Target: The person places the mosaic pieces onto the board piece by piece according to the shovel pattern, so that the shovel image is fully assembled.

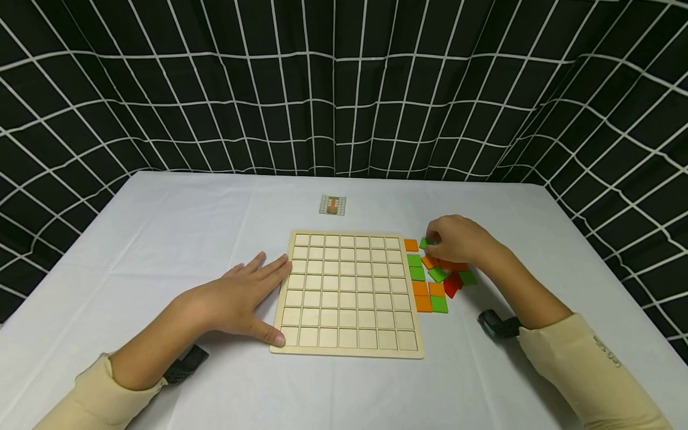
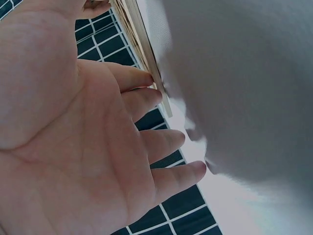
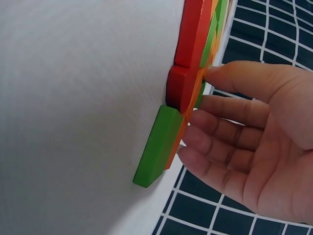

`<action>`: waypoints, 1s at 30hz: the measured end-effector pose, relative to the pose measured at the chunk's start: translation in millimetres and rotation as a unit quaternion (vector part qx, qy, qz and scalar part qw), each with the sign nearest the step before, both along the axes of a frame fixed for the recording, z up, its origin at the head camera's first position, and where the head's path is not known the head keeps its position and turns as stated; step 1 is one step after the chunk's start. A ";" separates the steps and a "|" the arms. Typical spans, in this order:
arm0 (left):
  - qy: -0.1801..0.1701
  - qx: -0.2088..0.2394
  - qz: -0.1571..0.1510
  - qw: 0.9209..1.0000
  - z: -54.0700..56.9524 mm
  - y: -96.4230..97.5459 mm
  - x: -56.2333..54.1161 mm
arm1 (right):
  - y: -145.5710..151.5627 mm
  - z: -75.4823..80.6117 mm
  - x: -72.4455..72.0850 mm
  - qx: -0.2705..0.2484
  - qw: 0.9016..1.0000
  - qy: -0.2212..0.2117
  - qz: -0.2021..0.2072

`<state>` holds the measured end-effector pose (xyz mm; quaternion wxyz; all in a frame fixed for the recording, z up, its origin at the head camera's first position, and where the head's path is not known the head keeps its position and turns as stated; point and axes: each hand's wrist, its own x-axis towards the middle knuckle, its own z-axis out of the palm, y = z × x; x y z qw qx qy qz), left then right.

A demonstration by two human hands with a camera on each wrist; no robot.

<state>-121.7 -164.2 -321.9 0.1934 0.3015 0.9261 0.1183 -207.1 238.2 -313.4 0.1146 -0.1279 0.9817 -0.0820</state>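
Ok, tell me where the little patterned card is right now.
In the head view, the patterned card lies on the white tablecloth, beyond the far edge of the wooden grid board, to the left of the right hand.

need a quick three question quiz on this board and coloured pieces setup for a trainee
1. True or false: the left hand touches the wooden board.
2. Which is nearest the right hand? A) the patterned card B) the coloured pieces C) the left hand
3. Name the three colours that show among the pieces.

Key: 1. True, at its left edge. 2. B. 3. Green, orange and red.
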 end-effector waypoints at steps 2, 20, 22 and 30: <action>0.000 0.002 -0.001 1.000 0.2 -0.3 -0.1 | 0.3 -0.2 -0.2 0.000 1.000 0.001 0.002; 0.018 0.020 -0.009 1.000 -0.7 0.1 -2.4 | -0.6 2.0 2.9 -0.045 0.998 0.031 0.016; 0.021 0.023 -0.010 0.999 -0.7 0.3 -2.6 | -3.5 2.6 3.1 -0.052 0.998 0.034 0.023; 0.040 0.031 -0.017 0.999 -1.9 0.5 -3.8 | -17.1 4.9 2.1 -0.064 0.996 0.042 0.050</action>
